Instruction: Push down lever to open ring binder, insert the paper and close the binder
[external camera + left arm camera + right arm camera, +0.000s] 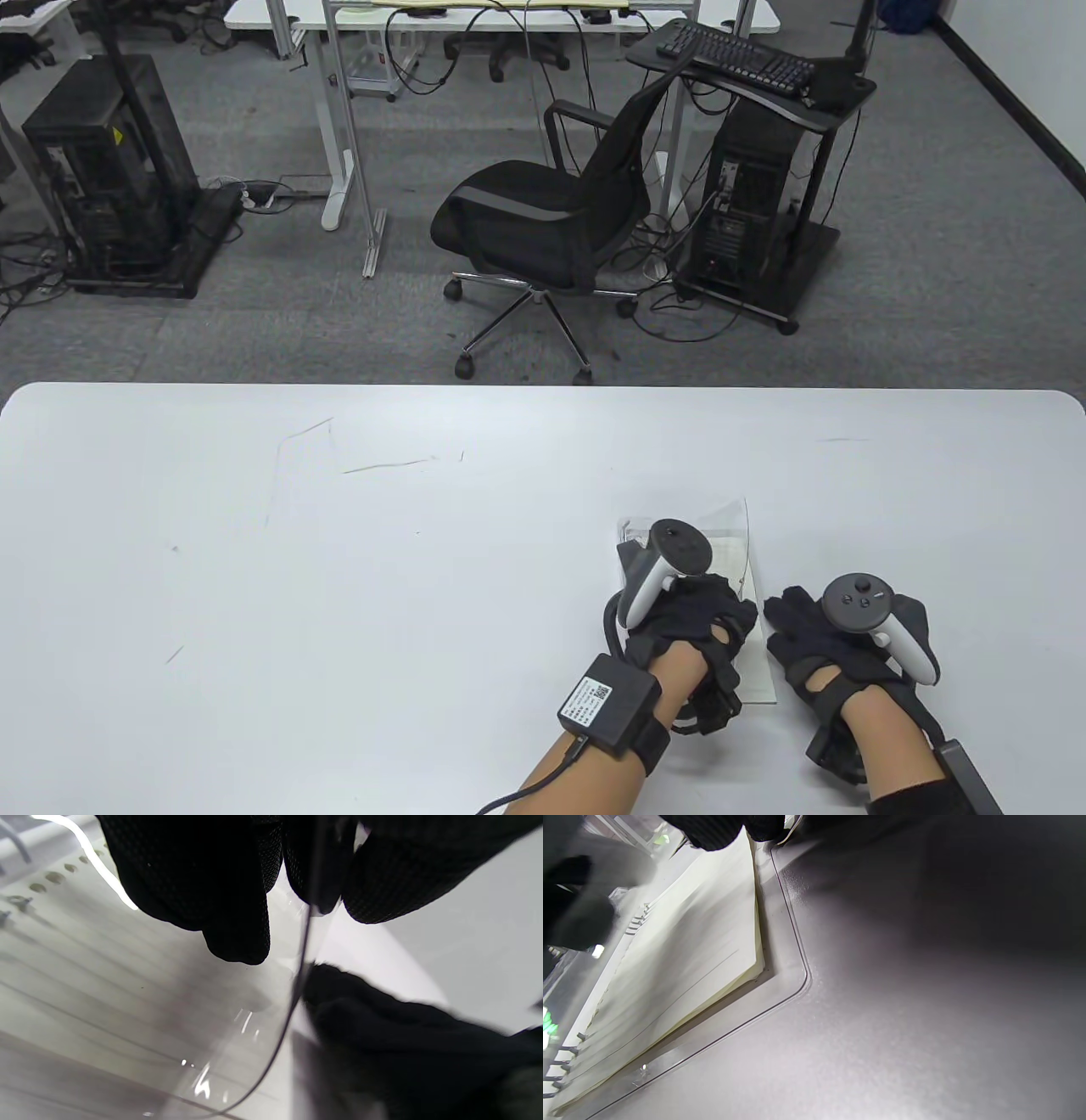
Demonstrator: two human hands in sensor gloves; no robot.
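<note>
A small ring binder (pixel 731 552) with lined paper and a clear plastic cover lies on the white table (pixel 339 552), right of the middle. My left hand (pixel 691 624) is over it. In the left wrist view its fingers (pixel 237 921) pinch the clear cover's edge (pixel 302 955), lifted off the punched paper (pixel 85 955). My right hand (pixel 802 632) rests at the binder's right edge with its fingertips (pixel 721 832) at the paper stack (pixel 691 942). The dark rings (pixel 560 1060) show at the stack's far side. The lever is hidden.
The table's far edge (pixel 543 386) faces an office chair (pixel 543 221) and computer carts on the floor. Cables run from a box strapped to my left wrist (pixel 607 705).
</note>
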